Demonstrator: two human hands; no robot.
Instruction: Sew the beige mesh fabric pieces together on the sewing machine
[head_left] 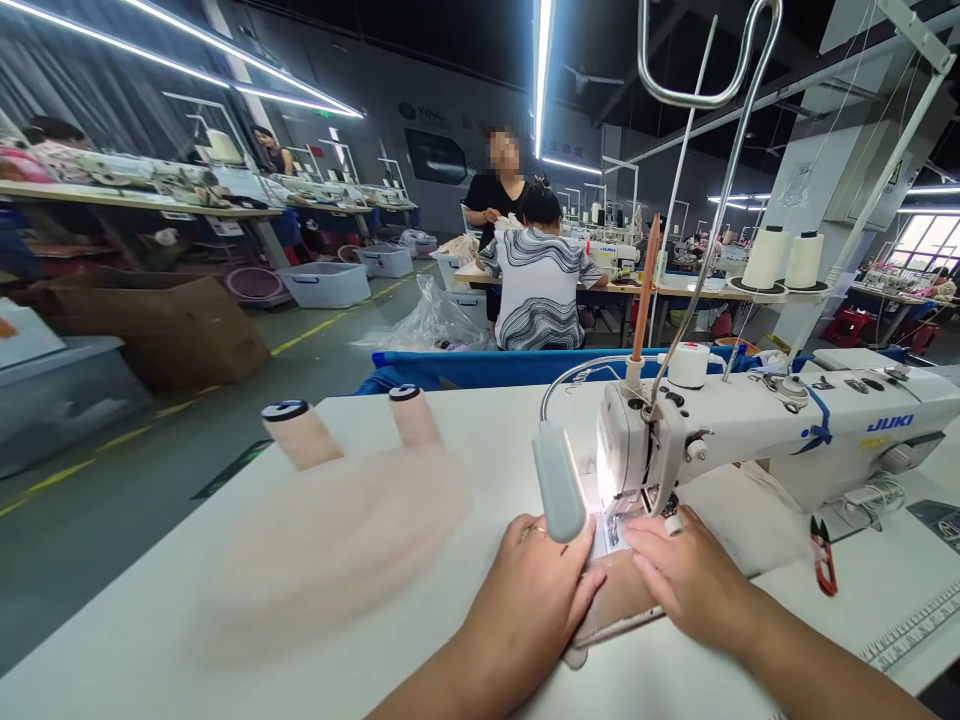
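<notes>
My left hand [529, 590] lies palm down at the left of the sewing machine's needle area, thumb spread from the fingers, some fingertips hidden behind the grey lamp [560, 485]. My right hand [694, 580] rests on the other side, its fingers stretched toward the presser foot [615, 528]. No grip on cloth shows in either hand. Between them is the tan-coloured machine bed [619, 592]. Sheer beige fabric [742, 515] spreads behind my right hand. More beige fabric [337, 530], smeared by motion, is at the left of the white table [420, 640].
Two beige thread cones [304, 435] stand at the table's back left. Red-handled thread snips [823, 560] and a ruler [919, 625] lie at the right. The white JUKI sewing machine [795, 410] reaches in from the right. Two people [540, 280] are beyond a blue cloth edge [480, 368].
</notes>
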